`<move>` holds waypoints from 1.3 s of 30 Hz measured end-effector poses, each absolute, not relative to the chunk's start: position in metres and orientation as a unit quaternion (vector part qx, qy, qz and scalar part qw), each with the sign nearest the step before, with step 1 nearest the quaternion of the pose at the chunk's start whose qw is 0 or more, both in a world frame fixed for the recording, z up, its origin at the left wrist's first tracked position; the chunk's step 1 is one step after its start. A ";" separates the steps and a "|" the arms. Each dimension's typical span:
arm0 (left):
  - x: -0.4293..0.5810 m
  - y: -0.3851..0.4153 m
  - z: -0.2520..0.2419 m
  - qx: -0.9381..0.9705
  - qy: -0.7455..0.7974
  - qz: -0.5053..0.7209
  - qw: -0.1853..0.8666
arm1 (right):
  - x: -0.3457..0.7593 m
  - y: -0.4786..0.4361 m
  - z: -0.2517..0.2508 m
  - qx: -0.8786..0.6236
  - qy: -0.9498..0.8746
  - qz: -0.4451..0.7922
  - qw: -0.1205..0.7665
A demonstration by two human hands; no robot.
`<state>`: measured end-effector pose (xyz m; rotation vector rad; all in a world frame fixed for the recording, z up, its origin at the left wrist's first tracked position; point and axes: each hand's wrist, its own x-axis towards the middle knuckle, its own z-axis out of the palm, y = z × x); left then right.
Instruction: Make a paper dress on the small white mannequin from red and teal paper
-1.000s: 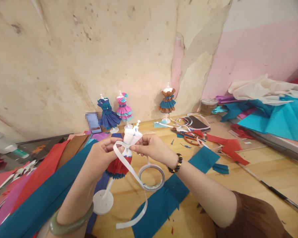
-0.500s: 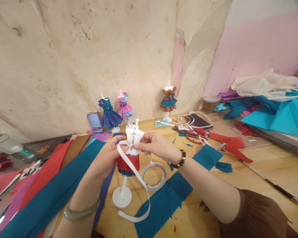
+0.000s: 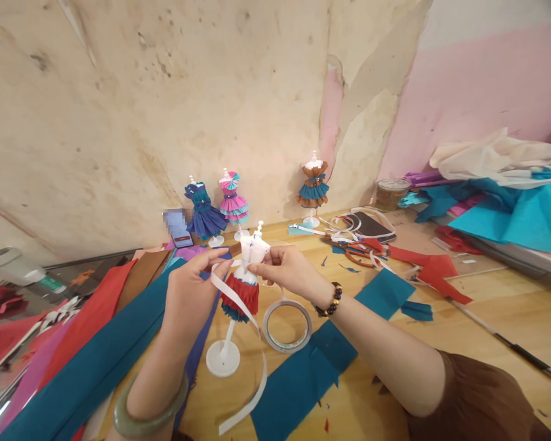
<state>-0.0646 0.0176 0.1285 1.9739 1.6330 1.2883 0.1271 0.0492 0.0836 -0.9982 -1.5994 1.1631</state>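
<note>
A small white mannequin point(image 3: 253, 250) on a round white base point(image 3: 223, 358) wears a fringed red and blue skirt point(image 3: 241, 296); it leans slightly to the right. My left hand point(image 3: 197, 275) pinches a white ribbon point(image 3: 243, 297) beside the waist, and the ribbon's long end hangs down in front of the skirt to the table. Against the right side of the waist, my right hand point(image 3: 282, 269) has its thumb and fingers closed on the mannequin. Just right of the skirt is a roll of tape point(image 3: 287, 326), with a strip rising toward my right hand.
Three dressed mannequins, blue point(image 3: 205, 211), pink point(image 3: 233, 199) and brown point(image 3: 313, 184), stand by the wall near a phone point(image 3: 179, 228). Teal strips point(image 3: 303, 386) cross the table. Orange-handled scissors point(image 3: 360, 254), white ribbon coils and red pieces lie right. Folded coloured sheets point(image 3: 518, 208) are far right.
My left hand has moved left, away from the waist, drawing the ribbon out sideways. The mannequin has tilted to the right, and the ribbon's loose end hangs differently.
</note>
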 end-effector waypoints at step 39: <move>-0.043 0.008 0.116 0.745 0.551 0.373 0.046 | 0.136 0.055 0.086 -0.398 -0.632 0.554 0.368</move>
